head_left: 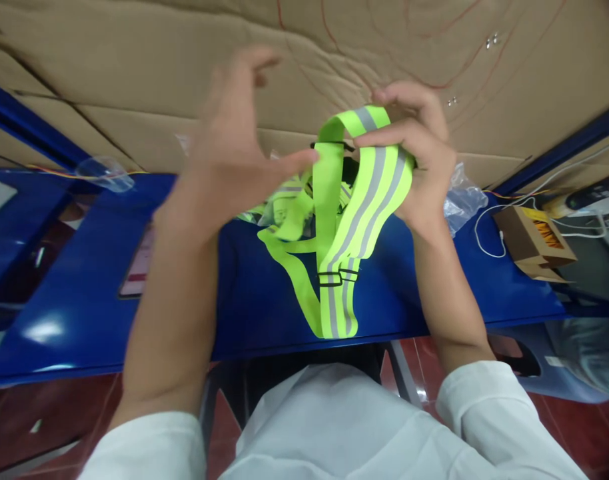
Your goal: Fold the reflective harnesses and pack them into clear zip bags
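A neon yellow reflective strap (357, 220) with grey stripes and black slide buckles hangs in folded loops over the blue table (84, 293). My right hand (419, 157) is closed around the top fold of the strap, thumb and fingers pinching it. Just left of the strap is my left hand (234, 160), its fingers spread and slightly blurred, one fingertip touching a yellow band near the fold. More yellow strap lies bunched on the table behind the hanging loops.
Flattened brown cardboard (149, 73) covers the far side. A clear plastic bag (464, 200) lies right of my right hand. Further right are a small open cardboard box (534, 240) and white cables (489, 240). A clear plastic piece (102, 173) sits at the left.
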`<state>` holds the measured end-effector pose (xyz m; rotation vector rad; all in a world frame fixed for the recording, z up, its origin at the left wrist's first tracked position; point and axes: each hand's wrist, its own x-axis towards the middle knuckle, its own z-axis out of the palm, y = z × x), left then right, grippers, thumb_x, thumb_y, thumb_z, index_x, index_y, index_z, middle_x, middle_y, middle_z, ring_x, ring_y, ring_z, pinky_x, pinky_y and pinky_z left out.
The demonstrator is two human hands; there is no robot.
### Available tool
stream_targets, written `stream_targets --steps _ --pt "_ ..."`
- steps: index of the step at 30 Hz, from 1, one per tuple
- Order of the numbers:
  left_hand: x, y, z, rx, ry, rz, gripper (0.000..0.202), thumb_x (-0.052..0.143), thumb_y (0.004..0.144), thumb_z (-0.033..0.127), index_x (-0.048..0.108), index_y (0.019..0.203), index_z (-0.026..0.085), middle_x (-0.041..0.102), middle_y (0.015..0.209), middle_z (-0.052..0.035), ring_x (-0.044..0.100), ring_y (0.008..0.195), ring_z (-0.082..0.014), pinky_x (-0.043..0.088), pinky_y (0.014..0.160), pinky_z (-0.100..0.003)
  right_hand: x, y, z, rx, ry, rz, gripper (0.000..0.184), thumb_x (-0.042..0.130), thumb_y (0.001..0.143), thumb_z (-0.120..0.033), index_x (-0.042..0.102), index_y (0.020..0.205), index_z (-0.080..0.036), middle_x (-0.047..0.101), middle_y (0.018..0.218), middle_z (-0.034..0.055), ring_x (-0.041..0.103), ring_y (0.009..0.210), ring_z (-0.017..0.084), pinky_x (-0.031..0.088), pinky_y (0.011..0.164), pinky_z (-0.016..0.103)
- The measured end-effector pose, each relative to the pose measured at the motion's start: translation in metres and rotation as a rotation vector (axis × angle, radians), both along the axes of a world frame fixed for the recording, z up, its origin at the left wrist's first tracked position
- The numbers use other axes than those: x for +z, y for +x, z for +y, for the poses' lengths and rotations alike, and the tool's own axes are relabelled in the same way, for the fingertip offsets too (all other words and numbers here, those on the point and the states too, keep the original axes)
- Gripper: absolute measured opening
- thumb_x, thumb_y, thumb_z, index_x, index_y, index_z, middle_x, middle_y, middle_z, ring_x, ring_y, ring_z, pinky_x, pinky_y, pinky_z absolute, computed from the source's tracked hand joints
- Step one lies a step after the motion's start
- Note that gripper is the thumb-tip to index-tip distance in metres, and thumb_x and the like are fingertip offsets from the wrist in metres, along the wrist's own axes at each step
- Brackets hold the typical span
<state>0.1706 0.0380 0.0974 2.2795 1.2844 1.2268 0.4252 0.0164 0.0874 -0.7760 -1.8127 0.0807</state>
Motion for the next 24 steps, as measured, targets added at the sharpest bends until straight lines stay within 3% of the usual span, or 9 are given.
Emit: stream_targets --steps 1,2,4,6,9,15,17,20,24 --pt "0.000 0.010 -0.003 -0.181 -0.015 -0.056 0.107 0.089 0.079 0.047 0.032 0.166 0.022 0.033 0.173 -0.0093 0.042 0.154 -0.0327 0.043 0.122 -0.043 0.001 -0.003 -0.003 0.030 -0.023 -0.009 0.011 0.076 0.096 -0.041 0.082 0.100 -0.034 0.066 0.135 0.0031 0.061 0.138 0.022 0.049 0.125 0.041" --pt "-0.002 0.020 -0.003 -0.319 -0.068 -0.104 0.096 0.082 0.088 0.044 0.031 0.166 0.022 0.035 0.172 -0.0085 0.047 0.150 -0.0298 0.046 0.118 -0.040 0.002 -0.005 -0.005 0.050 -0.057 -0.036 0.011 0.076 0.096 -0.042 0.082 0.100 -0.035 0.066 0.136 0.0023 0.060 0.139 0.023 0.050 0.125 0.041" --pt "-0.010 0.031 0.006 -0.422 -0.150 -0.149 0.047 0.073 0.093 0.042 0.067 0.134 0.020 0.072 0.133 -0.0045 0.067 0.117 -0.0246 0.053 0.105 -0.038 0.005 -0.006 -0.010 0.068 -0.138 -0.111 0.013 0.074 0.095 -0.045 0.082 0.102 -0.039 0.066 0.140 -0.0004 0.059 0.140 0.026 0.051 0.123 0.042" --pt "-0.019 0.032 0.020 -0.414 -0.171 -0.307 0.023 0.074 0.089 0.041 0.075 0.098 0.020 0.078 0.096 0.0007 0.068 0.093 -0.0196 0.054 0.088 -0.035 0.011 0.000 -0.012 0.079 -0.208 -0.177 0.016 0.072 0.093 -0.046 0.082 0.106 -0.046 0.066 0.143 -0.0035 0.058 0.142 0.030 0.051 0.122 0.045" --pt "-0.023 0.021 0.037 -0.409 -0.183 -0.654 0.025 0.086 0.078 0.039 0.071 0.093 0.026 0.077 0.085 0.0095 0.066 0.082 -0.0153 0.053 0.073 -0.033 0.020 0.018 -0.012 0.145 -0.274 -0.229 0.019 0.074 0.090 -0.043 0.081 0.106 -0.052 0.066 0.143 -0.0071 0.057 0.143 0.030 0.050 0.124 0.048" --pt "-0.013 0.022 0.026 -0.628 -0.274 -0.928 0.021 0.082 0.091 0.025 0.061 0.098 0.026 0.074 0.088 0.0149 0.068 0.088 -0.0110 0.058 0.082 -0.032 0.022 0.038 -0.005 0.177 -0.388 -0.197 0.022 0.060 0.102 -0.031 0.080 0.099 -0.039 0.072 0.131 -0.0014 0.066 0.132 0.024 0.050 0.120 0.045" --pt "-0.015 0.036 0.019 -0.686 -0.252 -0.970 0.020 0.081 0.092 0.023 0.062 0.097 0.025 0.074 0.086 0.0127 0.069 0.084 -0.0106 0.059 0.080 -0.030 0.018 0.029 -0.004 0.178 -0.350 -0.062 0.018 0.064 0.101 -0.033 0.076 0.114 -0.037 0.071 0.133 0.0004 0.064 0.133 0.023 0.049 0.121 0.043" --pt "-0.018 0.053 0.013 -0.724 -0.201 -0.995 0.012 0.077 0.095 0.018 0.066 0.096 0.022 0.073 0.086 0.0058 0.069 0.079 -0.0123 0.061 0.077 -0.030 0.009 0.014 0.003 0.203 -0.394 -0.120 0.041 0.074 0.095 -0.043 0.068 0.133 -0.030 0.065 0.148 0.0035 0.061 0.138 0.026 0.048 0.122 0.044" --pt "-0.008 0.034 0.012 -0.794 -0.128 -0.698 0.014 0.081 0.093 0.027 0.074 0.103 0.019 0.075 0.098 -0.0042 0.074 0.091 -0.0189 0.061 0.081 -0.032 -0.001 0.016 0.018 0.142 -0.502 -0.208 0.034 0.080 0.089 -0.053 0.078 0.107 -0.025 0.079 0.118 0.0052 0.073 0.115 0.030 0.055 0.113 0.049"
